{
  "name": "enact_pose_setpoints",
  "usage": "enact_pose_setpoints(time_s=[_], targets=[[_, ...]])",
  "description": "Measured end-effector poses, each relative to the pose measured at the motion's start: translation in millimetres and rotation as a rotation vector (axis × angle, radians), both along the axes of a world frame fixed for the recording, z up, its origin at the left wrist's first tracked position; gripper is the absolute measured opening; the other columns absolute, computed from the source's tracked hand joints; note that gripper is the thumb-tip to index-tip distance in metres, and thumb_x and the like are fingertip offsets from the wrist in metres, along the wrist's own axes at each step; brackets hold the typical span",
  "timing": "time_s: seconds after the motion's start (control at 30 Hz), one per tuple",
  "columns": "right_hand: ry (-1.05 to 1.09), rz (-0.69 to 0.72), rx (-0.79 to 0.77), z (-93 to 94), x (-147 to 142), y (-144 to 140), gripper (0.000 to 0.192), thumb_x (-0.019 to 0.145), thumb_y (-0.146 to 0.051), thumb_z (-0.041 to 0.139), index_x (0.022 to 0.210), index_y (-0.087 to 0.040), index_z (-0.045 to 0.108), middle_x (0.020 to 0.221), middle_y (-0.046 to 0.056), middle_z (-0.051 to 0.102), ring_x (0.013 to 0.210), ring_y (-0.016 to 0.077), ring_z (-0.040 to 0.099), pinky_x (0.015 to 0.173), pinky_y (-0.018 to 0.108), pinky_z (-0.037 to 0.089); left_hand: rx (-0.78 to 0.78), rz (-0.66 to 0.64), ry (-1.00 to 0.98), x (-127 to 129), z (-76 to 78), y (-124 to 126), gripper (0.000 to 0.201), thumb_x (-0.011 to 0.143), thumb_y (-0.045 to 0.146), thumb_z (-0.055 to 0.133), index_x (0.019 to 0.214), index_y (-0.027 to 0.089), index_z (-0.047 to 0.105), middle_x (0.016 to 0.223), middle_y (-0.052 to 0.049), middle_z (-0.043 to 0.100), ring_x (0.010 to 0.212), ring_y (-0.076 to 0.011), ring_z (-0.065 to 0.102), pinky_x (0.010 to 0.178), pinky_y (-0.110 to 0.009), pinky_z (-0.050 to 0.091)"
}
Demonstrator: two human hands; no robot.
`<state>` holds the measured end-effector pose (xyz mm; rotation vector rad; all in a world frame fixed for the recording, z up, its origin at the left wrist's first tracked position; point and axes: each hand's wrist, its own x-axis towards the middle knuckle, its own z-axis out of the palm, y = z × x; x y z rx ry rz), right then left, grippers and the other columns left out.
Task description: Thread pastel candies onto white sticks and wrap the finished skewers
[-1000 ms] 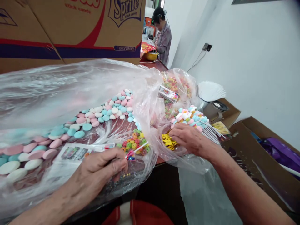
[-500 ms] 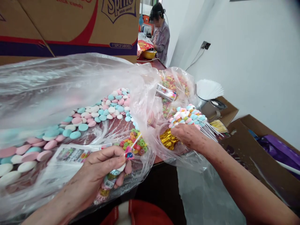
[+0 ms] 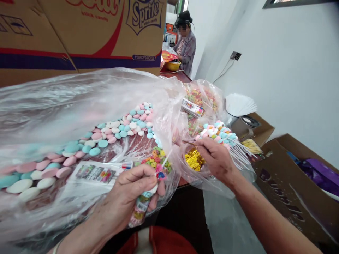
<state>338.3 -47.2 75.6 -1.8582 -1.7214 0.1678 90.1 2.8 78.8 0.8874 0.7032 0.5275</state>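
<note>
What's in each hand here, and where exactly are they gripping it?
Left hand pinches a wrapped candy stick near its top. Right hand pinches a gold twist tie by its end.

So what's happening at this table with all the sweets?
A person is working with candy on sticks. The left hand grips a wrapped candy stick over a clear plastic bag of pink, blue and white candies. The right hand reaches into a bundle of gold twist ties, beside a pile of finished candy sticks. Further back, another person stands at the same table.
</note>
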Motion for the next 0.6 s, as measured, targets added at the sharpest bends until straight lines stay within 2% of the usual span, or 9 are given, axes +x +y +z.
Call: enact_pose_setpoints(time_s=[0.1, 0.2, 0.4, 0.6], targets=[[0.412, 0.117, 0.057, -7.2, -48, -3, 0.015, 0.094, -0.019, 0.048, 0.093, -0.02, 0.064, 0.087, 0.001, 0.069, 0.08, 0.0144, 0.063, 0.075, 0.024, 0.049, -0.045, -0.022, -0.082, 10, -2.2, -3, 0.019, 0.078, 0.028, 0.075, 0.069, 0.017, 0.062, 0.065, -0.005, 0.073, 0.044, -0.0119, 0.06, 0.042, -0.02, 0.042], [0.533, 0.197, 0.034, -12.6, -81, -5, 0.015, 0.091, -0.018, 0.05, 0.08, -0.02, 0.059, 0.074, -0.002, 0.062, 0.071, 0.0126, 0.058, 0.068, 0.023, 0.046, -0.049, -0.006, -0.08, 12, -6.4, -4, 0.017, 0.079, 0.026, 0.073, 0.07, 0.015, 0.063, 0.064, -0.005, 0.072, 0.043, -0.0121, 0.06, 0.042, -0.02, 0.043], [0.519, 0.25, -0.046, -12.8, -84, -2, 0.02, 0.09, -0.016, 0.049, 0.074, -0.019, 0.059, 0.073, -0.001, 0.06, 0.071, 0.0126, 0.055, 0.07, 0.025, 0.043, 0.023, 0.056, -0.038, 5, -15.0, -4, 0.016, 0.082, 0.028, 0.071, 0.083, 0.018, 0.059, 0.062, -0.003, 0.071, 0.043, -0.0124, 0.058, 0.04, -0.019, 0.041], [0.531, 0.31, -0.095, -12.2, -86, -1, 0.025, 0.094, -0.015, 0.052, 0.071, -0.018, 0.059, 0.072, -0.003, 0.06, 0.07, 0.0099, 0.056, 0.069, 0.022, 0.042, 0.035, 0.188, -0.023, 6, -13.9, -6, 0.016, 0.079, 0.027, 0.074, 0.078, 0.018, 0.06, 0.061, 0.0, 0.07, 0.042, -0.0104, 0.057, 0.04, -0.018, 0.042]])
